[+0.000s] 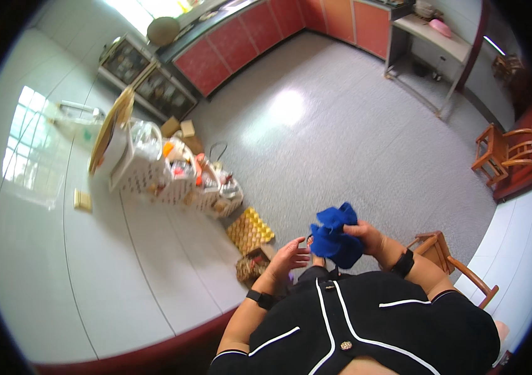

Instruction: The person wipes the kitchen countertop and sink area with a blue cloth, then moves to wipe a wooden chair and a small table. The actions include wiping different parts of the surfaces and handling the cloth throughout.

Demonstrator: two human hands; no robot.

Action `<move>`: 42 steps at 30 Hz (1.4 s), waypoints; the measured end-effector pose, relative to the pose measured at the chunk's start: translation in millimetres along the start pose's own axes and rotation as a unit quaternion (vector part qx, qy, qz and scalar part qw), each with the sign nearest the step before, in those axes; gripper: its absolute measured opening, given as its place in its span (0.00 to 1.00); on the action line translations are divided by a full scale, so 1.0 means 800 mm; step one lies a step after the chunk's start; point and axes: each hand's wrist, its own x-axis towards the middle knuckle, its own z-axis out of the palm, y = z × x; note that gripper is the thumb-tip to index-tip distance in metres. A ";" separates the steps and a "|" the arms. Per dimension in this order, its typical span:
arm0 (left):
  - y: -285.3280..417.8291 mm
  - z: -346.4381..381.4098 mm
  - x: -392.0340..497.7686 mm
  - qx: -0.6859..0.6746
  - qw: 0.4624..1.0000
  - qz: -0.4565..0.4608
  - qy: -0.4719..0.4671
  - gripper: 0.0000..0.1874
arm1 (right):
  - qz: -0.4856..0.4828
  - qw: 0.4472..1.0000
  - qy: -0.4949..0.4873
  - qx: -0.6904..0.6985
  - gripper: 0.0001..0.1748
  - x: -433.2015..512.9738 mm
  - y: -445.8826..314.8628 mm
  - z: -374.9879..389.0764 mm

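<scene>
A crumpled blue cloth (340, 241) hangs from my right hand (366, 234), whose thumb and fingers pinch its right side in front of my body. My left hand (289, 257) is just left of the cloth, fingers apart and nothing in it; a narrow gap shows between the fingertips and the cloth. Each wrist has a black band. Below the hands is my black top with white trim, and part of a foot shows behind the cloth.
Left, a white plastic rack (149, 180) filled with bags and goods stands along the tiled wall, with yellow egg trays (250, 230) and a cardboard box (266, 253) nearer me. A wooden chair (435, 248) is close on my right. Red cabinets (242, 37) line the far side.
</scene>
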 end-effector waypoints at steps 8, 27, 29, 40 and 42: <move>0.158 0.031 0.132 0.067 0.977 0.109 -0.173 0.31 | 0.007 0.986 0.134 -0.103 0.26 0.089 -0.075 0.005; 0.359 0.255 0.416 0.335 0.868 0.298 -0.213 0.42 | -0.338 0.890 0.285 0.107 0.19 0.069 -0.335 -0.205; 0.385 0.273 0.448 0.238 0.923 0.239 -0.187 0.38 | -0.339 0.888 0.274 0.146 0.15 0.050 -0.391 -0.227; 0.459 0.423 0.610 -0.009 0.921 -0.150 -0.358 0.31 | -0.484 0.705 0.338 -0.393 0.19 0.041 -0.560 -0.306; 0.468 0.442 0.651 0.074 0.922 -0.117 -0.361 0.29 | -0.445 0.684 0.398 -0.420 0.26 0.047 -0.591 -0.333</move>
